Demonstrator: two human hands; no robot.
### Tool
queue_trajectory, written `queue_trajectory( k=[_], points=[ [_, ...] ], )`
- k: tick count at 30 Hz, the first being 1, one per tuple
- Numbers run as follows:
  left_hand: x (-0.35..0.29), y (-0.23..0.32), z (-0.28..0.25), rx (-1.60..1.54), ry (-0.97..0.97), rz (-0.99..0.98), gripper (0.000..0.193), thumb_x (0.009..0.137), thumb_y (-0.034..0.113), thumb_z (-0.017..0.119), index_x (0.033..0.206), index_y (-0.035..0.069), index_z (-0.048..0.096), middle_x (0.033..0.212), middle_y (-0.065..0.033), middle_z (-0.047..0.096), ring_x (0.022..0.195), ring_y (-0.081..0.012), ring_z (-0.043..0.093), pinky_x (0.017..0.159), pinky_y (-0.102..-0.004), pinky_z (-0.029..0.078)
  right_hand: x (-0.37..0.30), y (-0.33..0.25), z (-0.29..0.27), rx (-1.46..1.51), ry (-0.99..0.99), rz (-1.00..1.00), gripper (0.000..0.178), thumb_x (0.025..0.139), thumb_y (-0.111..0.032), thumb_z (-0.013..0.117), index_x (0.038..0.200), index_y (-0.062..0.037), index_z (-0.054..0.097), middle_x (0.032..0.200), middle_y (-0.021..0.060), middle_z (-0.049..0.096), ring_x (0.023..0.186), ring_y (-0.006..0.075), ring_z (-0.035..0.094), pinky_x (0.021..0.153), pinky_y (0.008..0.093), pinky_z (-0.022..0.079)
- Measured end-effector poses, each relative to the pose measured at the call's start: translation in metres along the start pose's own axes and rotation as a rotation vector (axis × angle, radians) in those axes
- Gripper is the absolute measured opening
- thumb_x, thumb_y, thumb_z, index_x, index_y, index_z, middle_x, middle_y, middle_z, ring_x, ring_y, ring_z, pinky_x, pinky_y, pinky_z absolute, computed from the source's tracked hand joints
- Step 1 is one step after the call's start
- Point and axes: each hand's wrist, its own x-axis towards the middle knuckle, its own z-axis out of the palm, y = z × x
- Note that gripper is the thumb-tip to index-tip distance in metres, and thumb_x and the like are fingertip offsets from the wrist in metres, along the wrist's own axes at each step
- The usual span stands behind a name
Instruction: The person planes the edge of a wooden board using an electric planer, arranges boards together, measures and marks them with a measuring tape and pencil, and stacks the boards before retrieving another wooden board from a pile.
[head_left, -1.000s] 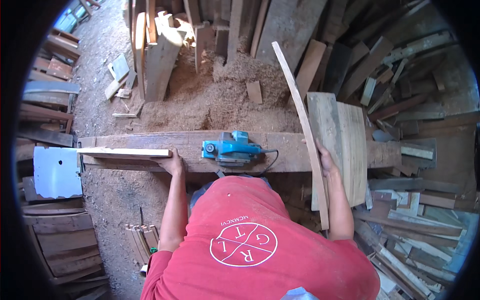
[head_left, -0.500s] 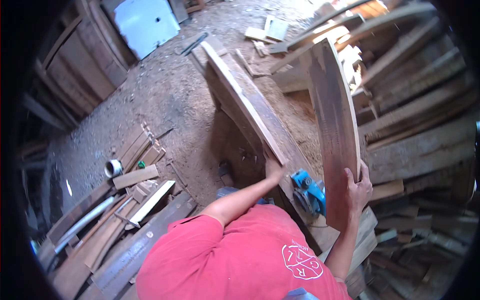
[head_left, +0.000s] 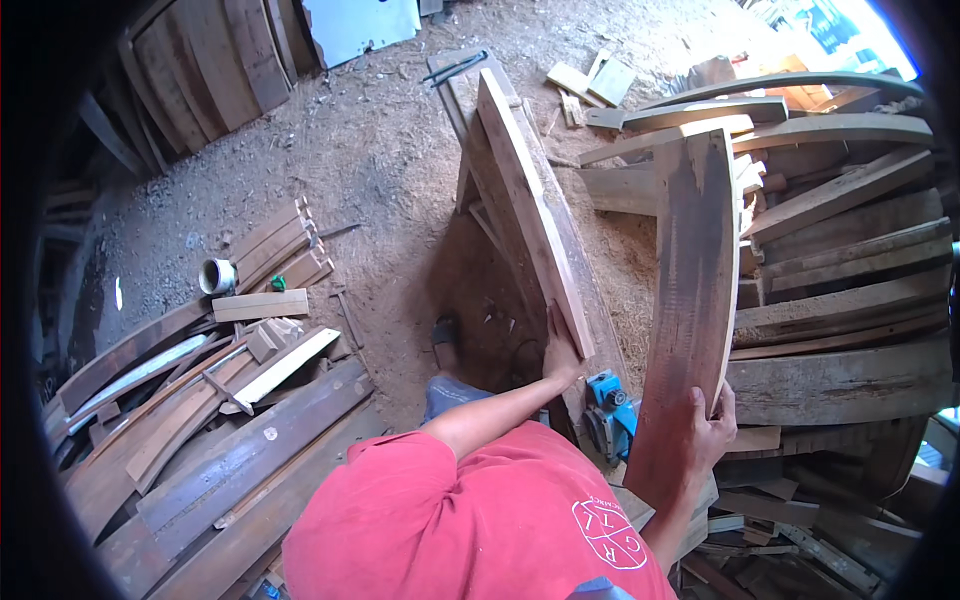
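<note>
My left hand point(head_left: 563, 350) is closed around the near end of a long, narrow board point(head_left: 527, 200) that stands on edge. That board lies along a low wooden workbench point(head_left: 588, 290). In my right hand point(head_left: 708, 432) is a wide plank point(head_left: 690, 290), dark and rough on its face with a pale edge. The thumb lies on the face and the fingers wrap the right edge, close to the plank's lower end. Between the two hands a blue power tool point(head_left: 609, 415) rests on the bench's near end, just left of the plank.
Curved and straight boards point(head_left: 850, 240) are stacked at the right. Another lumber pile point(head_left: 240, 450) fills the lower left, with a white pipe piece point(head_left: 217, 276) and a hammer point(head_left: 346, 312) near it. A metal clamp point(head_left: 457, 68) sits at the bench's far end.
The view has turned, shifting the narrow board and bench rightward at their far end. Both hands keep their grips, and the wide plank's top now sits lower and further right in the picture.
</note>
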Motion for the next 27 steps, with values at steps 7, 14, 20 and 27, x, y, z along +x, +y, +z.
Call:
queue_trajectory(
  k=[7,14,20,27],
  points=[
    [0.0,0.015,-0.009,0.109,-0.002,0.023,0.12,0.079,0.025,0.078,0.162,0.001,-0.006,0.165,-0.0316,0.012,0.148,-0.0504,0.03,0.117,-0.0508,0.041,-0.001,-0.003,0.017,-0.224,-0.03,0.047,0.04,0.092,-0.02,0.075,0.128,-0.0027,0.067,0.107,0.0142,0.077,0.096,0.0215,0.073,0.087,0.0366,0.054],
    [-0.003,0.026,-0.025,0.093,-0.093,-0.062,0.126,0.075,0.022,0.082,0.162,0.002,-0.006,0.167,-0.0293,0.012,0.15,-0.0493,0.028,0.12,-0.0496,0.037,0.013,-0.008,0.057,-0.334,-0.014,-0.129,0.049,0.088,-0.041,0.078,0.128,-0.0145,0.07,0.1,0.0203,0.075,0.09,0.0398,0.074,0.076,0.0485,0.056],
    [0.002,0.008,-0.03,0.117,-0.095,-0.002,0.137,0.069,0.026,0.09,0.163,0.002,-0.007,0.167,-0.0305,0.011,0.151,-0.0476,0.025,0.121,-0.0511,0.035,0.028,-0.058,0.109,-0.446,-0.077,-0.2,0.046,0.089,-0.037,0.078,0.129,-0.0164,0.069,0.1,0.0181,0.076,0.088,0.0397,0.074,0.076,0.0482,0.056],
    [0.006,0.008,-0.035,0.177,-0.192,-0.03,0.142,0.067,0.037,0.093,0.163,0.004,-0.007,0.167,-0.0305,0.011,0.152,-0.0468,0.025,0.121,-0.053,0.033,0.056,-0.097,0.165,-0.483,-0.096,-0.324,0.044,0.09,-0.035,0.076,0.128,-0.0146,0.068,0.103,0.0161,0.076,0.085,0.0384,0.074,0.074,0.0477,0.058]
  ],
)
